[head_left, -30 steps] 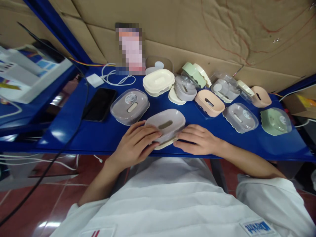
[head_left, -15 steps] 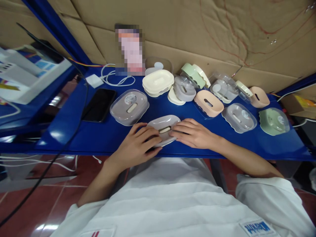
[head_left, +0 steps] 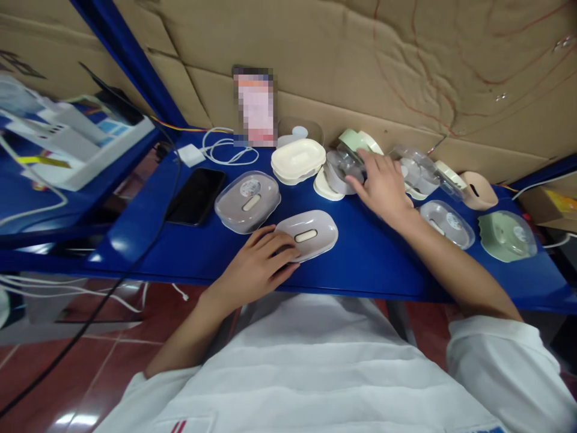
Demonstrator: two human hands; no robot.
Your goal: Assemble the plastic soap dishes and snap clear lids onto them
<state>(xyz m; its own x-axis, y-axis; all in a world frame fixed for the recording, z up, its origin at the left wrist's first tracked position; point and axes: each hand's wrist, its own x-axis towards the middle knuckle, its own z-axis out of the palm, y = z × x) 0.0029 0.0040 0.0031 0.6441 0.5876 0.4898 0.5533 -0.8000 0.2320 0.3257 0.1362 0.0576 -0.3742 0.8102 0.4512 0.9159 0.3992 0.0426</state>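
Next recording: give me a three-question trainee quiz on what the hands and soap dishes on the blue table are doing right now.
1. True or false: the left hand rests on the grey soap dish at the table's near edge.
2. The right hand reaches toward: A) the black phone B) the clear lid among the far dishes C) the green dish.
3. What colour is the table?

Key: 1 true; 2 B; 3 blue.

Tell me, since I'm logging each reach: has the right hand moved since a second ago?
Yes. The right hand left the grey oval plastic soap dish and went toward the cardboard wall, over the dishes there.
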